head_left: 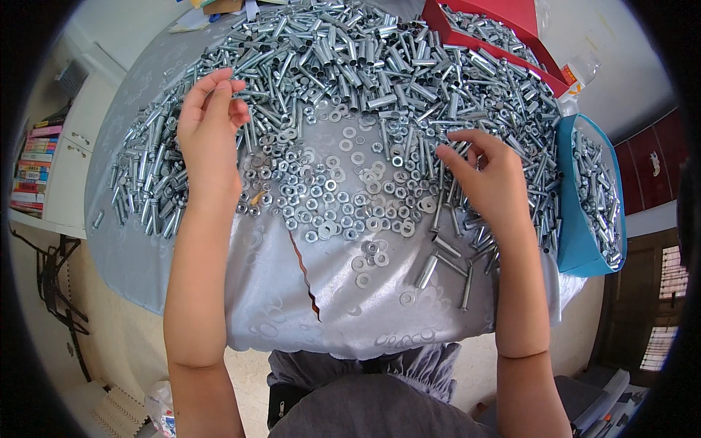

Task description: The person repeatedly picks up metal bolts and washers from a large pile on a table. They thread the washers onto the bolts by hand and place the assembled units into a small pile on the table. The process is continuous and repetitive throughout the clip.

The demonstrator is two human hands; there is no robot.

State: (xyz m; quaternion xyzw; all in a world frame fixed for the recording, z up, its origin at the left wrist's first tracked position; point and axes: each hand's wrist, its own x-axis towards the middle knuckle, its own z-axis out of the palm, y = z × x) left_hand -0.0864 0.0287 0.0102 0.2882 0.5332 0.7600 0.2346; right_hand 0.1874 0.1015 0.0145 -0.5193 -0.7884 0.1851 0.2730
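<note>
My left hand [210, 128] hovers above the left part of a large heap of shiny metal bolts and sleeves [350, 51]. Its fingers are loosely bent and apart, and nothing shows in them. On the right, my right hand [488, 171] is over bolts at the heap's near edge. Thumb and forefinger point left with a gap between them; no part is visible there. Between the hands lie many hex nuts [312, 204] and flat washers [364, 280], loosely spread. Several loose sleeves [426, 271] and a long bolt [466, 288] lie left of my right forearm.
A red box [504, 33] of metal parts stands at the back right. Beside the heap on the right is a blue bin [568, 197] of bolts. The silvery tablecloth [255, 306] has a jagged tear [304, 274] near its front. Books [36, 168] stand on a shelf far left.
</note>
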